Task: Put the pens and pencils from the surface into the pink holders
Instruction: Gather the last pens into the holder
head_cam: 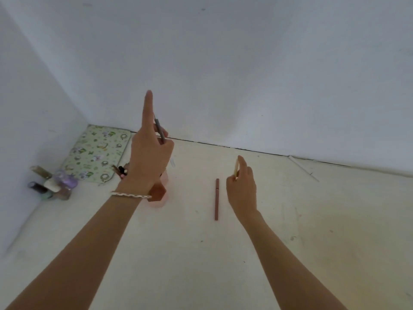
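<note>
Grey pen [160, 130] pinched in left hand [149, 159] fingers above pink holder [159, 194]; right hand [242, 190] fingers pinch a yellow pencil [236, 167].

Readable text, labels, numbers: none that I can make out.
Green patterned mat [96, 153]: cartoon prints only; any lettering is too small for me to tell.
Small bottles [53, 186] by the left wall: labels blurred.
Grey pen [160, 130] in the left hand [149, 157], yellow pencil [236, 167] in the right hand [242, 189], brown pen [217, 199] on the surface: no marking I can read.
</note>
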